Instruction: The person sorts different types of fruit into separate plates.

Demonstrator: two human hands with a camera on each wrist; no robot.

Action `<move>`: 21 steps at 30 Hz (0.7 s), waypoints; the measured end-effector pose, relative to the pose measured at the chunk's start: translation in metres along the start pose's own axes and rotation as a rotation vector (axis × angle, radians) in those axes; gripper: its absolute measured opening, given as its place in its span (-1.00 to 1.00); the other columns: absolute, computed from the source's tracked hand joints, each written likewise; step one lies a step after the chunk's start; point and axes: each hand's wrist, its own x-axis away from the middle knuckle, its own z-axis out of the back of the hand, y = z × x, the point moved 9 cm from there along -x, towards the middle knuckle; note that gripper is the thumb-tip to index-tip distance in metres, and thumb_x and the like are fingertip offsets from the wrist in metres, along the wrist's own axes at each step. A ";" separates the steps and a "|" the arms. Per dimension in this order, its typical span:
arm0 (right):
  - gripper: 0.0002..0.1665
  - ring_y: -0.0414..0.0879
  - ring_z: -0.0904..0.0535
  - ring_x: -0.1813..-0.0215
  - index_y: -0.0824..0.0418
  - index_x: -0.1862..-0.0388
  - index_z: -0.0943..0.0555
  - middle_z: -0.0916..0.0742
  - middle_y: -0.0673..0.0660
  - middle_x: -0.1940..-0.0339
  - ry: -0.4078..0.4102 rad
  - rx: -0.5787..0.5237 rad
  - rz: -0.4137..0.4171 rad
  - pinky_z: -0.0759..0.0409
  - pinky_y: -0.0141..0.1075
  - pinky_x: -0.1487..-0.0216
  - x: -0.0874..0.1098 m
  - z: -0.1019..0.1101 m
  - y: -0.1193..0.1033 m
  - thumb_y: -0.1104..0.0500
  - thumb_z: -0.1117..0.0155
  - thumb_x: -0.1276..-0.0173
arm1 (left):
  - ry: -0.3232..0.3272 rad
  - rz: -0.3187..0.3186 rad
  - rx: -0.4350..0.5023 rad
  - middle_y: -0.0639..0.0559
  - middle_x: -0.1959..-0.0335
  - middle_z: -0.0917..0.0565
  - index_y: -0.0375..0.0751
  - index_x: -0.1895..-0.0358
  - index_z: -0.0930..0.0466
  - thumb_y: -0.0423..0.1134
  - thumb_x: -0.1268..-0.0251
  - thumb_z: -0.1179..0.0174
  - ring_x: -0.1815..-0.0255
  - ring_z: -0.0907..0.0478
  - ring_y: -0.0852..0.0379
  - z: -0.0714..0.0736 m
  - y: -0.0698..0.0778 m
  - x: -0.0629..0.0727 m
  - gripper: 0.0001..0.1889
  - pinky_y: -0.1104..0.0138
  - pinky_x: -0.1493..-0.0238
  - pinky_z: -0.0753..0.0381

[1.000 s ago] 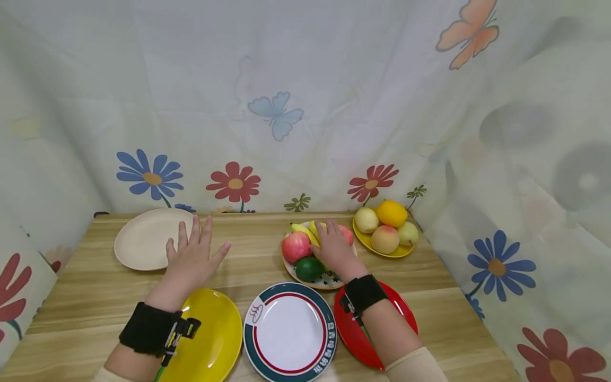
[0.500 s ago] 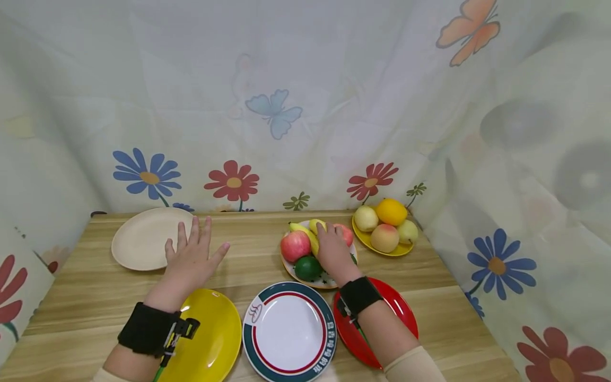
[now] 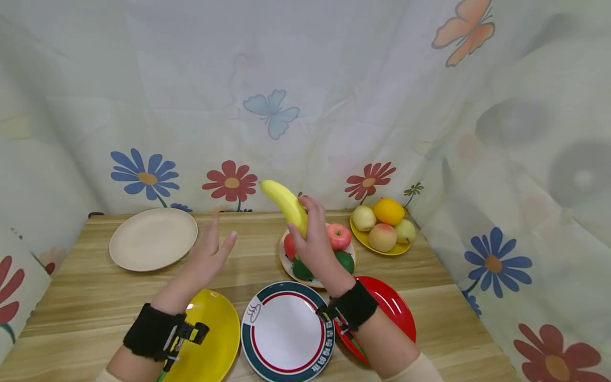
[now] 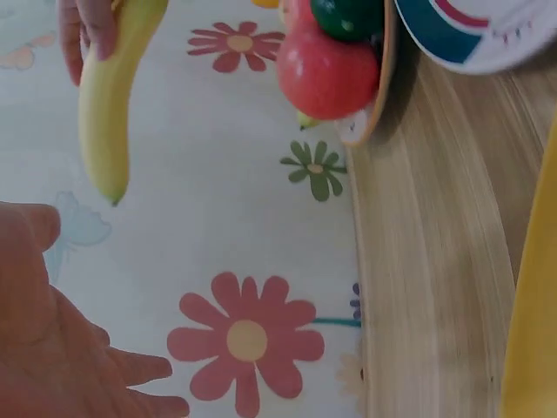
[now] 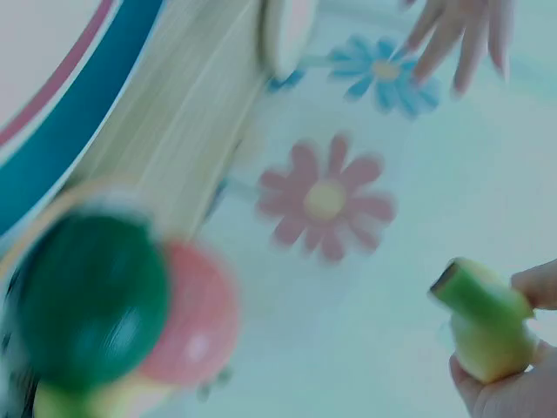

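Observation:
My right hand (image 3: 315,244) grips a yellow banana (image 3: 284,201) between thumb and fingers, raised over the fruit plate (image 3: 312,283). The banana tilts up to the left; its cut stem end (image 5: 444,279) shows in the right wrist view. On that plate lie a pink apple (image 3: 339,236), a red fruit (image 3: 289,246) partly behind my hand, and dark green avocados (image 3: 302,270). More yellow shows under the fruit in the right wrist view. My left hand (image 3: 207,257) hovers with straight fingers over the table's left middle, palm turned toward the banana, holding nothing.
A cream oval plate (image 3: 153,239) sits at the back left. Along the front are a yellow plate (image 3: 215,329), a white plate with a green rim (image 3: 288,329) and a red plate (image 3: 396,307). Back right, a small yellow plate (image 3: 393,251) bears several fruits, including a peach (image 3: 383,237).
My right hand has taken the banana from the fruit plate and lifted it up and to the left. My left hand has turned from palm down to palm facing inward.

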 end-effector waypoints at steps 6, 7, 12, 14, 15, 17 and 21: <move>-0.32 -0.01 -0.38 -0.25 0.26 -0.24 -0.19 -0.37 0.17 -0.18 -0.047 -0.259 0.065 -0.46 -0.18 -0.27 0.014 -0.023 -0.042 0.29 -0.32 -0.23 | -0.248 0.095 0.769 -0.23 -0.53 0.09 -0.10 -0.51 0.47 0.26 -0.45 0.51 -0.52 0.11 -0.25 -0.030 0.018 0.012 -0.23 -0.18 -0.44 0.12; -0.32 -0.03 -0.38 -0.25 0.26 -0.23 -0.19 -0.37 0.17 -0.16 -0.067 -0.262 0.085 -0.46 -0.20 -0.28 0.016 -0.028 -0.049 0.29 -0.32 -0.23 | -0.273 0.091 0.886 -0.20 -0.52 0.04 -0.06 -0.51 0.44 0.25 -0.46 0.51 -0.51 0.06 -0.23 -0.033 0.023 0.013 -0.26 -0.15 -0.45 0.09; -0.34 -0.05 -0.36 -0.21 0.25 -0.20 -0.19 -0.36 0.17 -0.14 -0.143 -0.176 0.208 -0.47 -0.28 -0.26 0.029 -0.048 -0.074 0.30 -0.32 -0.23 | -0.253 0.076 1.213 0.02 -0.32 -0.19 0.15 -0.41 0.19 0.26 -0.42 0.42 -0.36 -0.19 0.04 -0.034 0.038 0.017 -0.40 0.13 -0.39 -0.23; -0.35 -0.06 -0.36 -0.21 0.24 -0.19 -0.20 -0.36 0.16 -0.14 -0.155 -0.113 0.234 -0.48 -0.31 -0.24 0.034 -0.055 -0.078 0.28 -0.33 -0.23 | -0.211 0.114 1.278 0.10 -0.22 -0.23 0.17 -0.35 0.10 0.29 -0.38 0.36 -0.27 -0.25 0.13 -0.033 0.038 0.018 -0.43 0.31 -0.29 -0.36; -0.36 -0.06 -0.35 -0.22 0.24 -0.18 -0.22 -0.36 0.16 -0.15 -0.162 -0.089 0.241 -0.48 -0.32 -0.24 0.036 -0.058 -0.079 0.26 -0.33 -0.23 | -0.189 0.135 1.304 0.12 -0.19 -0.23 0.17 -0.32 0.07 0.30 -0.37 0.34 -0.25 -0.26 0.16 -0.033 0.037 0.019 -0.44 0.37 -0.25 -0.40; -0.38 -0.05 -0.34 -0.23 0.24 -0.17 -0.25 -0.37 0.15 -0.16 -0.173 -0.040 0.263 -0.47 -0.33 -0.24 0.040 -0.063 -0.080 0.22 -0.34 -0.23 | -0.135 0.182 1.359 0.13 -0.16 -0.22 0.15 -0.29 -0.01 0.31 -0.35 0.29 -0.23 -0.24 0.17 -0.032 0.034 0.020 -0.44 0.43 -0.22 -0.40; -0.35 -0.06 -0.32 -0.26 0.23 -0.18 -0.29 -0.39 0.14 -0.19 -0.178 0.046 0.317 -0.44 -0.28 -0.27 0.045 -0.061 -0.083 0.13 -0.39 -0.20 | 0.023 0.225 1.238 0.10 -0.13 -0.34 0.11 -0.23 -0.06 0.27 -0.35 0.20 -0.18 -0.34 0.18 -0.017 0.021 0.024 -0.48 0.41 -0.20 -0.38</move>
